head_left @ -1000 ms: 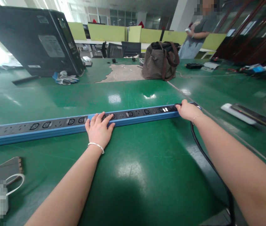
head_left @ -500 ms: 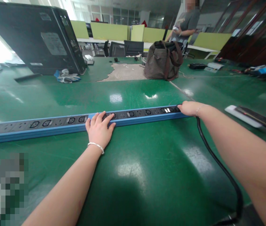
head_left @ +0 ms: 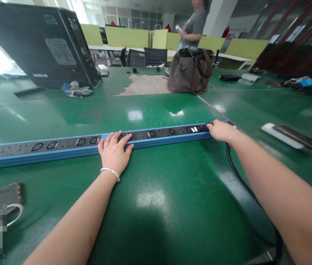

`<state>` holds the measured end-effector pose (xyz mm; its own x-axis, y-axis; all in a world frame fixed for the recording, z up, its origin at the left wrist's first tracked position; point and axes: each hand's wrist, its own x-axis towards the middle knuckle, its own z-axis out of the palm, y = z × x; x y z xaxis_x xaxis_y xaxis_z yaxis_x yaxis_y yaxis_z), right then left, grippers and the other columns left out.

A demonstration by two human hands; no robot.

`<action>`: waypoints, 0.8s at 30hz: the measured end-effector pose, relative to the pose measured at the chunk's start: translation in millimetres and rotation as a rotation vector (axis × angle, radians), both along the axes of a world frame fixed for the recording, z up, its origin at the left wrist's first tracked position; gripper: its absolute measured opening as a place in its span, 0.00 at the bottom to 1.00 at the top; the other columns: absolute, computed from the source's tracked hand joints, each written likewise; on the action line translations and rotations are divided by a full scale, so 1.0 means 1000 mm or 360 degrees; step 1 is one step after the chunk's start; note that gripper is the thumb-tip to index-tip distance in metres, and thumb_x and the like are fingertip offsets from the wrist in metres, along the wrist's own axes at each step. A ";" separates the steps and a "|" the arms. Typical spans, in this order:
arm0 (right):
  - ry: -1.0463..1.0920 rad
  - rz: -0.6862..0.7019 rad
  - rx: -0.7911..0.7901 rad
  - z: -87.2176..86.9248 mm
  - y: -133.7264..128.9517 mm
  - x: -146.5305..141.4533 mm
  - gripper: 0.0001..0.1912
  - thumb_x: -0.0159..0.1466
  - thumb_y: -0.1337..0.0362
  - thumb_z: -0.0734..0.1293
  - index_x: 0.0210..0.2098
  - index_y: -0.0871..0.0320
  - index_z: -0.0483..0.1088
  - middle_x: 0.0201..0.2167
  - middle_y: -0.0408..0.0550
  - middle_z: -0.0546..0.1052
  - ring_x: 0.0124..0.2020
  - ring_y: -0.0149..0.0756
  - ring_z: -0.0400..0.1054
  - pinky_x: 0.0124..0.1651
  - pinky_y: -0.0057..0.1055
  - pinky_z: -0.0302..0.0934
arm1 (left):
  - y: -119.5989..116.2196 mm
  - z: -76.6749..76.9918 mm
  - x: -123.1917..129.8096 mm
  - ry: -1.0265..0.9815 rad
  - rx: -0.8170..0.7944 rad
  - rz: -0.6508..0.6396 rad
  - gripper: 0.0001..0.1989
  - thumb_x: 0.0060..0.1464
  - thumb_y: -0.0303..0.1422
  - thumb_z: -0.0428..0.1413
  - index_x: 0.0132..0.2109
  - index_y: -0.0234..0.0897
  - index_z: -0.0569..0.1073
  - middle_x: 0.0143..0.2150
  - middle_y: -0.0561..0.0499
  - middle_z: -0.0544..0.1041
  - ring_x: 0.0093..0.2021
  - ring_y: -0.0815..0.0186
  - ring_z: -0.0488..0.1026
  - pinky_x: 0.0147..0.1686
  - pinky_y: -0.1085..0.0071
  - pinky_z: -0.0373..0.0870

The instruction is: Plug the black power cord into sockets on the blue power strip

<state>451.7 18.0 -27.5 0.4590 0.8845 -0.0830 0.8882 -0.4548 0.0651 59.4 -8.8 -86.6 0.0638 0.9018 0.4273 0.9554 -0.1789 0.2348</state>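
A long blue power strip with a row of black sockets lies across the green table. Over its middle rests my left hand, fingers spread on the sockets and thumb at the near side. My right hand is closed around the strip near its right end, fingertips beside the last visible socket; what lies under the palm is hidden. From below that hand a thick black cable curves down behind my right forearm.
A black computer case and gloves stand back left. Further back are a brown striped bag and a person. To the right lies a white and dark bar. A phone-like object is at lower left.
My right hand has shifted very slightly, with the cable curving closer to my forearm. My left hand stays on the strip. The person behind has moved left.
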 end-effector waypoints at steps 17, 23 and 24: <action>-0.0241 0.0052 0.0115 0.004 -0.024 -0.019 0.30 0.68 0.52 0.49 0.47 0.67 0.74 0.45 0.69 0.76 0.48 0.52 0.71 0.50 0.45 0.63 | 0.000 0.001 0.000 0.0005 0.0006 -0.0012 0.19 0.59 0.43 0.50 0.56 0.50 0.73 0.62 0.48 0.69 0.64 0.53 0.59 0.63 0.50 0.48; -0.0279 0.0114 0.0033 0.007 -0.018 -0.013 0.29 0.68 0.52 0.51 0.41 0.67 0.75 0.43 0.68 0.77 0.46 0.55 0.72 0.49 0.46 0.63 | 0.000 0.000 -0.001 0.0008 0.0029 -0.0023 0.19 0.59 0.43 0.50 0.56 0.49 0.73 0.62 0.47 0.69 0.64 0.52 0.60 0.62 0.49 0.49; -0.0246 0.0115 0.0057 0.008 -0.016 -0.010 0.29 0.68 0.52 0.52 0.41 0.67 0.75 0.42 0.69 0.77 0.46 0.56 0.72 0.49 0.47 0.63 | 0.000 0.000 -0.001 0.0007 0.0030 -0.0024 0.19 0.59 0.43 0.50 0.56 0.49 0.74 0.62 0.47 0.69 0.64 0.52 0.60 0.62 0.49 0.49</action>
<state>441.5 1.5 -19.9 0.3989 0.9169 0.0157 0.8994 -0.3945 0.1883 58.4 -8.3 -86.7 0.0793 0.8926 0.4439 0.9536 -0.1976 0.2271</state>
